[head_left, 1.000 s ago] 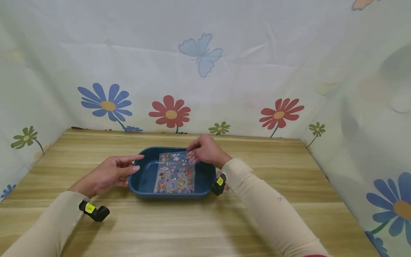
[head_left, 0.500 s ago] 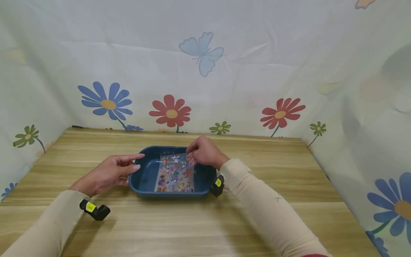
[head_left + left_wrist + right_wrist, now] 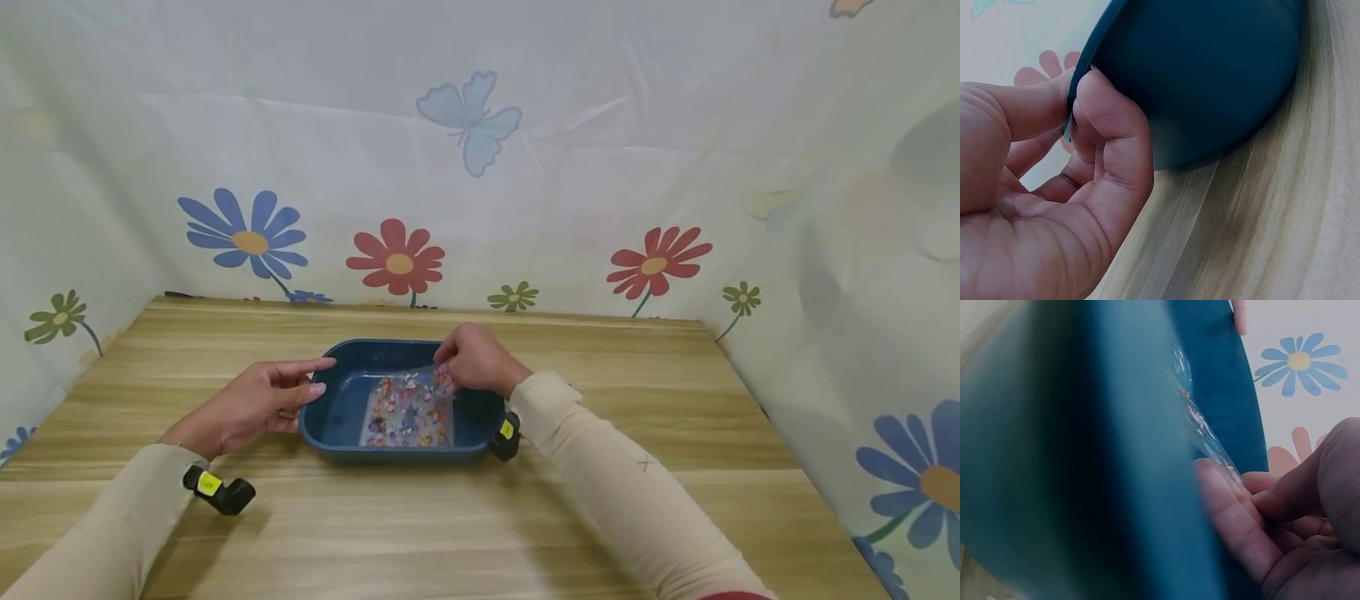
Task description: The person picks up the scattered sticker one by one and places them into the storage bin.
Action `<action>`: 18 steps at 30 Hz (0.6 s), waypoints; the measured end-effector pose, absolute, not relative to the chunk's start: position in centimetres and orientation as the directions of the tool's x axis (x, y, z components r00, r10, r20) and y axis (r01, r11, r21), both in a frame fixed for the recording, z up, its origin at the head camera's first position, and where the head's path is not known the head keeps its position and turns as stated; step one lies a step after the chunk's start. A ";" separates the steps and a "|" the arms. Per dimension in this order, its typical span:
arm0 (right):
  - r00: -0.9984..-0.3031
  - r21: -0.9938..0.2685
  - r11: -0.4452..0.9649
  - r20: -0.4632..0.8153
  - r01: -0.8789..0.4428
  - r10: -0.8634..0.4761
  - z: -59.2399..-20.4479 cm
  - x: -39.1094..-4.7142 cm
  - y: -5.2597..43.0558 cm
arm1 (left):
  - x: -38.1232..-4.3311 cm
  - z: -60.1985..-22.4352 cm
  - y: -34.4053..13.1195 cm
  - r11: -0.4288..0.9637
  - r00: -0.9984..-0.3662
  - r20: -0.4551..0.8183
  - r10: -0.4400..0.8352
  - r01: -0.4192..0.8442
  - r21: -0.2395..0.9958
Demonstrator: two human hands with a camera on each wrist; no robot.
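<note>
A dark blue rectangular plastic basin [image 3: 397, 455] with rounded corners sits on the table. My left hand [image 3: 253, 406] holds its left end; in the left wrist view the thumb and fingers pinch the basin's rim [image 3: 1084, 59]. Inside the basin is a clear sticker sheet [image 3: 408, 415] covered in small colourful cartoon figures. My right hand [image 3: 480, 360], over the far right part of the basin, pinches the sheet's upper right corner between thumb and fingers. Seen from the right wrist, the sheet [image 3: 1200, 425] slants down from the fingertips, and the basin's near wall blurs across the view.
The wood-grain table [image 3: 360, 533] stretches around the basin on all sides. A white cloth backdrop [image 3: 585, 183] with printed flowers and a butterfly stands behind and beside it. Black wrist cameras [image 3: 225, 493] sit on both cuffs.
My right hand has come down slightly, and the sheet's upper edge has sunk lower in the basin, with the sheet bending more. My left hand has stayed at the rim.
</note>
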State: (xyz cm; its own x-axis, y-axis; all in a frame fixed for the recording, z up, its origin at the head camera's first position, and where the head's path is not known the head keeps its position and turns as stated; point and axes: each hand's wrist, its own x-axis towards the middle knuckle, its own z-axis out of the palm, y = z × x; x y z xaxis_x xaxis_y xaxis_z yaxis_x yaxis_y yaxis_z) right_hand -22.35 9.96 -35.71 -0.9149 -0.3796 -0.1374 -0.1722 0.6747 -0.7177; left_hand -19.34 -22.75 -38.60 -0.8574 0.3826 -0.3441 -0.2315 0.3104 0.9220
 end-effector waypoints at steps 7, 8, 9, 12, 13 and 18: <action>-0.909 -0.647 0.727 -0.123 -0.232 -0.399 -35.8 -22.3 9.8 | -19.4 -38.4 -22.7 0.299 -0.853 -0.351 0.386 -0.245 0.922; -0.908 -0.636 0.734 -0.121 -0.240 -0.402 -35.8 -22.3 9.7 | -19.3 -38.4 -22.7 0.299 -0.854 -0.352 0.384 -0.246 0.922; -0.907 -0.624 0.742 -0.122 -0.247 -0.404 -35.8 -22.3 9.7 | -19.3 -38.4 -22.7 0.300 -0.854 -0.352 0.383 -0.246 0.922; -0.904 -0.592 0.763 -0.128 -0.260 -0.408 -35.9 -22.3 9.6 | -19.3 -38.4 -22.7 0.301 -0.855 -0.351 0.383 -0.244 0.922; -0.902 -0.577 0.771 -0.127 -0.271 -0.412 -35.9 -22.3 9.6 | -19.4 -38.5 -22.7 0.301 -0.855 -0.350 0.383 -0.243 0.922; -0.896 -0.516 0.800 -0.127 -0.307 -0.426 -36.0 -22.4 9.4 | -19.3 -38.6 -22.8 0.301 -0.856 -0.348 0.381 -0.241 0.923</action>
State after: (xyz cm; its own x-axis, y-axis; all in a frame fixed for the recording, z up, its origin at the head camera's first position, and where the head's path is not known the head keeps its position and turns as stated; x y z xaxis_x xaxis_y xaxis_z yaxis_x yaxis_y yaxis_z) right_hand -22.37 9.40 -35.96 -0.8956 -0.4262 -0.1274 -0.3073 0.7998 -0.5157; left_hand -19.35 -22.81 -38.63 -0.8565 0.3815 -0.3478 -0.2407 0.3007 0.9228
